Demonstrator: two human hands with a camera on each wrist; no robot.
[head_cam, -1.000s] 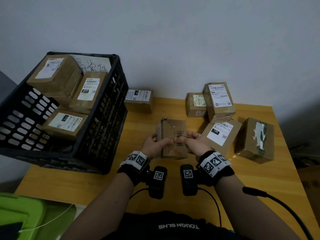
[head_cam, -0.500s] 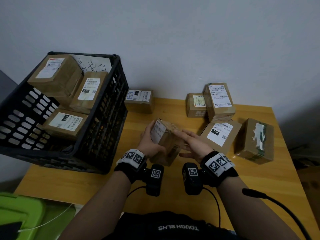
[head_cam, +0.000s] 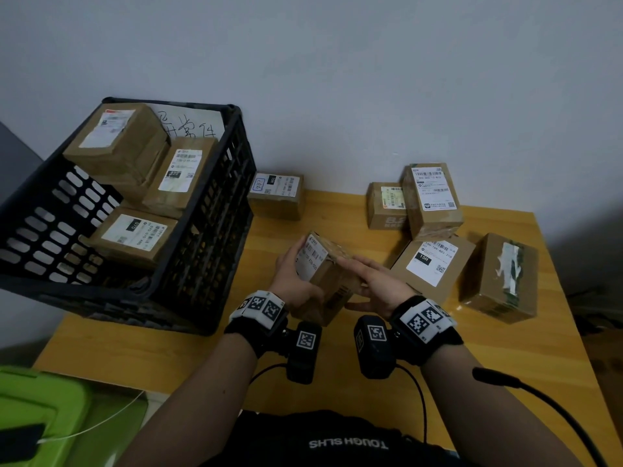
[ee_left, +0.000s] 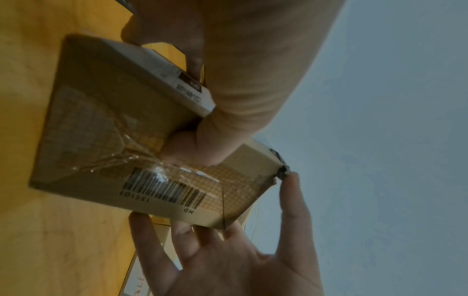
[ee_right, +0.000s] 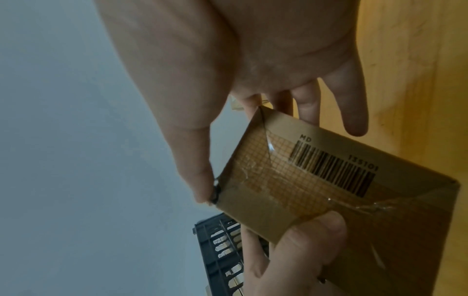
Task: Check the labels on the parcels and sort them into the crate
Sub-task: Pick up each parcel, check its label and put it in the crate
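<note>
Left hand (head_cam: 292,285) grips small cardboard parcel (head_cam: 326,276), thumb curled onto its taped barcode face, fingers wrapped round the labelled side. Right hand (head_cam: 378,285) has fingers straight, thumb tip touching one corner of parcel, fingertips against its far edge, not clamping. Parcel tilted, lifted off wooden surface (head_cam: 505,338), white label (head_cam: 310,261) facing up-left. Black crate (head_cam: 205,230) left of parcel, tipped, three labelled boxes inside plus handwritten sheet. One box (head_cam: 276,196) beyond parcel just beside crate; four more boxes (head_cam: 435,261) right of parcel, clustered, some touching
</note>
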